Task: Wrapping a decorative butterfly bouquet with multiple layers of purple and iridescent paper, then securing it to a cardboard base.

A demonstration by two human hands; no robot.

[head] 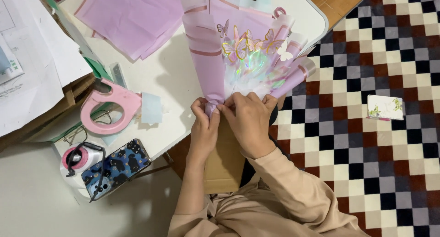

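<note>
A small rectangular white card box with green leaf print (385,107) is lying on the checkered floor at the right. A brown cardboard box (224,159) is standing below the hands, leaning against the table edge.

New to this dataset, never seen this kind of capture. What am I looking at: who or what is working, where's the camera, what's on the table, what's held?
No machine here: a person works with two bare hands. The single picture comes from a camera worn on the person's head, looking down at the hands.

The left hand and right hand both pinch the gathered neck of a bouquet wrapped in lilac paper, with paper butterflies and iridescent film inside. Below the hands it continues as a brown cardboard handle.

On the white table lie loose lilac paper sheets, a pink tape dispenser, a phone in a patterned case, a roll of pink tape and eyeglasses. A small floral card lies on the chequered floor.
</note>
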